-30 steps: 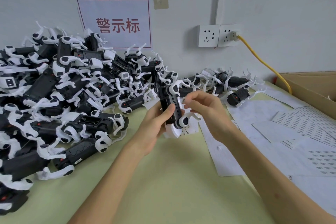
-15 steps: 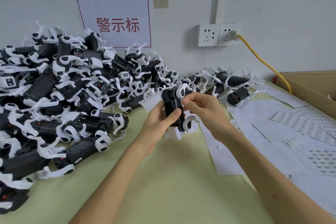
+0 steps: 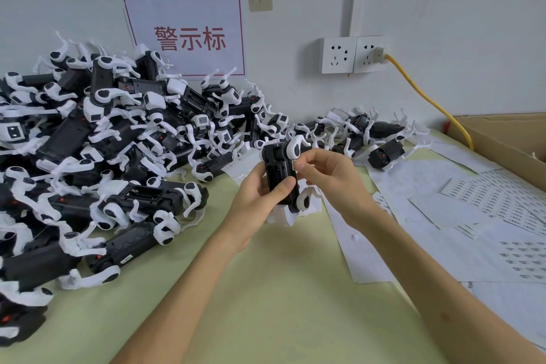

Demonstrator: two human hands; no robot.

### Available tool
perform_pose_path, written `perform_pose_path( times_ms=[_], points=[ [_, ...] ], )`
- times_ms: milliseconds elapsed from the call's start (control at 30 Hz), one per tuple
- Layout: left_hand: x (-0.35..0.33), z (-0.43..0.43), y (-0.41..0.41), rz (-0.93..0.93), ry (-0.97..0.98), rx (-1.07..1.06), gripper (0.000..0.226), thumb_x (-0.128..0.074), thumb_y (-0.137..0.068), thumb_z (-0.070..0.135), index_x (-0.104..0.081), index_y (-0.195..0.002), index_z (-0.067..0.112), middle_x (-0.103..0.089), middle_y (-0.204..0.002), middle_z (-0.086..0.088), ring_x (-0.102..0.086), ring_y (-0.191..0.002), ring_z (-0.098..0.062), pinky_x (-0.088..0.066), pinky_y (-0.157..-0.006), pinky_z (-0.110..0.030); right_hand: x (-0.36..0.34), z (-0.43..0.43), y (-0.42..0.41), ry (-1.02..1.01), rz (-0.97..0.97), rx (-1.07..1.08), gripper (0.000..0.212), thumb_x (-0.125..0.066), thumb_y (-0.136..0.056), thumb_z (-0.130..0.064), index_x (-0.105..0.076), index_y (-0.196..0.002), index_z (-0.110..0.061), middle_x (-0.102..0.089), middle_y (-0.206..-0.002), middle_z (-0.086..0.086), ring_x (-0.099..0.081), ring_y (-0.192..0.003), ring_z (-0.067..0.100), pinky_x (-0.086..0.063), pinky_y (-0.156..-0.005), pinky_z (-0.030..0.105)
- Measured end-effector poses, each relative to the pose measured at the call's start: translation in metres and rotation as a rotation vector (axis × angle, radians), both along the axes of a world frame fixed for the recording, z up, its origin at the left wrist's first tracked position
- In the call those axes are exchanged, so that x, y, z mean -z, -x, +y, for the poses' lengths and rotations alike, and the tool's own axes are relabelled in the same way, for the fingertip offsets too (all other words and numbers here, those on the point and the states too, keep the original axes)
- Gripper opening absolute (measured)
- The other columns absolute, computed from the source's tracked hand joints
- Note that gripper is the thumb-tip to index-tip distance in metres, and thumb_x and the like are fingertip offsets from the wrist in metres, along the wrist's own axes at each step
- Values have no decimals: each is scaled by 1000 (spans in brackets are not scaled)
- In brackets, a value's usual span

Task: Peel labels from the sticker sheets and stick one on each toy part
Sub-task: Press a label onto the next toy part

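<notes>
Your left hand (image 3: 260, 190) grips the toy part (image 3: 280, 183), long axis upright, above the bench (image 3: 266, 289). Your right hand (image 3: 328, 176) pinches a label (image 3: 294, 164) at its upper right edge; pressing goes leftward.

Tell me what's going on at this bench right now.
A person is labelling toys. The left hand grips a black-and-white toy robot dog upright above the green table, thumb across its black body. The right hand pinches a small label against the body's upper right edge. A large pile of matching toys lies to the left, and sticker sheets are spread out on the right.
</notes>
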State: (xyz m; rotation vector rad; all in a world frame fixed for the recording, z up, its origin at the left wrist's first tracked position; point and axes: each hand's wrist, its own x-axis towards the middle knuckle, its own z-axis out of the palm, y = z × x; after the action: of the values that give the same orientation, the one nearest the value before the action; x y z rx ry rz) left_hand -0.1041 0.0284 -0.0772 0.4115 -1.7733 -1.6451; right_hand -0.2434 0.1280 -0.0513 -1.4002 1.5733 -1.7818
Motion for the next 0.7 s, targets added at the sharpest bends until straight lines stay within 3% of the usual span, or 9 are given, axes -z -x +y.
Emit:
perform_pose_path(
  times_ms=[167,367,700],
  points=[
    [2,-1,1,14,17,-6,33,-70,-87,34,-64,-119,25,-77,-110,5,-72,-106,-10,-55,-83,-19,1,0,-2,11,14,21,13,-66,-98,-11,-69,-85,-12,-68,-71,-8,-67,-74,10,-49,-62,16],
    [5,-2,3,29,34,-7,37,-71,-87,36,-64,-122,25,-77,-113,7,-71,-109,-10,-54,-85,-19,2,1,-7,40,24,68,15,-66,-98,-9,-68,-84,-14,-68,-68,-12,-63,-58,0,-42,-52,10],
    [7,-3,3,24,64,3,37,-70,-90,35,-62,-125,26,-75,-117,6,-69,-113,-12,-55,-91,-24,4,0,-12,57,30,134,16,-68,-96,-10,-68,-82,-18,-70,-71,-11,-65,-61,5,-45,-56,14]
  ],
)
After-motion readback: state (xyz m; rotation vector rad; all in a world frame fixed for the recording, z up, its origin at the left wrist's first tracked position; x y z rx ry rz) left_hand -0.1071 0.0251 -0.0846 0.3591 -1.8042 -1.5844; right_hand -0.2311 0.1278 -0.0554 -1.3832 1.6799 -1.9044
